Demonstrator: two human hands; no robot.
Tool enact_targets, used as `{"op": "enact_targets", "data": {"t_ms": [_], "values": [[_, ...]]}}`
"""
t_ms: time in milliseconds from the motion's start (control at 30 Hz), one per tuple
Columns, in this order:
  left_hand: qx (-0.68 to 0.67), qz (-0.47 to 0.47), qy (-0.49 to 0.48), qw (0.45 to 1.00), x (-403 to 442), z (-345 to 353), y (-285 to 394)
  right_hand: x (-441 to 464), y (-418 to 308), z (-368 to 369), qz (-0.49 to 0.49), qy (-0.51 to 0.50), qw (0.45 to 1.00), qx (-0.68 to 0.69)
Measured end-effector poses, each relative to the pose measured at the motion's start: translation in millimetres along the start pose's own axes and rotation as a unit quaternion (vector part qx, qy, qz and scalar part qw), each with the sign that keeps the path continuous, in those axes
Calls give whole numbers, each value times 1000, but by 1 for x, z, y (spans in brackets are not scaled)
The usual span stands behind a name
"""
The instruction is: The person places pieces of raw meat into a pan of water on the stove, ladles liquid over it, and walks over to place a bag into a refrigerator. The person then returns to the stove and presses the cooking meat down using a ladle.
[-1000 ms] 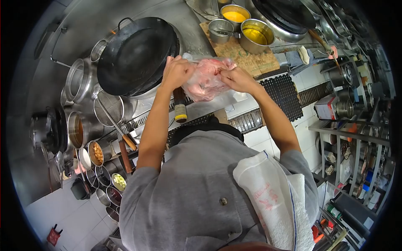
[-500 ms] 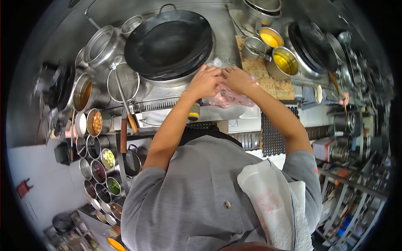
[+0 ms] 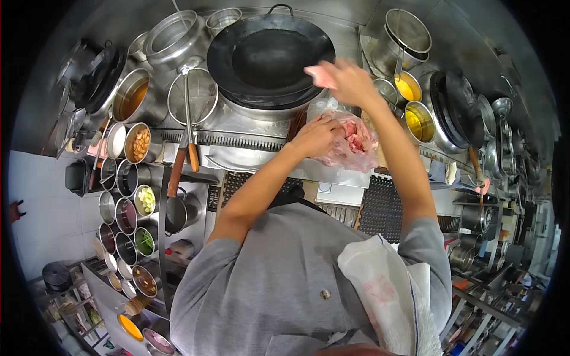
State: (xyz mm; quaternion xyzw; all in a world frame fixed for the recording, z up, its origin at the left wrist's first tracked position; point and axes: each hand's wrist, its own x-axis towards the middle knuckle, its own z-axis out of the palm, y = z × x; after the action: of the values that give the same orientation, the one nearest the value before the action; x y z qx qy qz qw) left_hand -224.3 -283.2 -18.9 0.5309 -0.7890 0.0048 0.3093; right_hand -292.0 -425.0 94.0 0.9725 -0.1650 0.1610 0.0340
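A clear plastic bag of raw pink meat lies open near the counter's front edge, right of the black wok. My left hand is closed on the bag's left side, its fingertips at the opening. Above and to the right, my right hand is raised, slightly blurred, and pinches a pale pink piece of meat over the wok's right rim. The wok holds no food that I can see.
Pots with yellow liquid stand to the right. At the left are a strainer, a pot of brown liquid and several ingredient containers. A ladle handle and a wooden handle stick out over the front edge.
The bag now lies open with its meat exposed. My right hand has left it and risen towards the wok with a piece of meat. The camera view has turned.
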Motion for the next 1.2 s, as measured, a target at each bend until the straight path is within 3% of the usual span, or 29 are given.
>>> {"op": "enact_targets", "data": {"t_ms": [167,233,300,400,467,533,567,633,667,733,767,833,900,933,967,1033,1067,1133,1200], "values": [[-34,-9,-38,999,0,-4,4,67,-16,72,-75,-138,985,-71],[17,-10,-9,1000,2,-8,2,64,-18,85,-34,-151,987,-48],[-15,-8,-51,999,4,-20,-2,55,-7,74,-61,-160,981,-89],[-2,15,-59,998,7,-21,-7,-3,-1,27,29,-74,996,37],[-12,24,-51,998,12,-23,-10,-49,2,8,125,-199,971,46],[-18,20,-49,998,19,-24,-8,-95,4,17,116,-303,939,113],[-22,14,-48,999,21,-23,-7,-116,-2,27,120,-303,938,114],[-16,28,-61,998,27,-14,-8,-148,-12,44,99,-101,990,-2],[-6,36,-72,997,29,-9,-8,-156,-10,49,98,-99,990,-2],[5,42,-86,995,33,-2,-4,-159,-10,58,204,-98,970,-87],[11,51,-100,994,35,2,-1,-157,-9,64,200,-95,971,-85],[24,55,-61,996,38,17,-1,-149,-3,75,329,-199,920,-75],[40,71,-47,996,46,23,0,-148,12,91,322,-225,917,-71],[46,55,-109,991,51,19,3,-145,21,93,318,-253,911,-69],[50,53,-106,992,54,19,4,-141,31,94,315,-250,913,-70],[59,63,-140,986,58,23,3,-130,48,92,341,-367,865,11],[62,62,-136,987,60,25,1,-125,56,92,339,-364,867,8],[66,66,-155,984,61,30,-1,-124,71,102,286,-454,844,-10],[66,61,-162,983,63,34,-2,-125,78,108,271,-447,852,-34]]}}
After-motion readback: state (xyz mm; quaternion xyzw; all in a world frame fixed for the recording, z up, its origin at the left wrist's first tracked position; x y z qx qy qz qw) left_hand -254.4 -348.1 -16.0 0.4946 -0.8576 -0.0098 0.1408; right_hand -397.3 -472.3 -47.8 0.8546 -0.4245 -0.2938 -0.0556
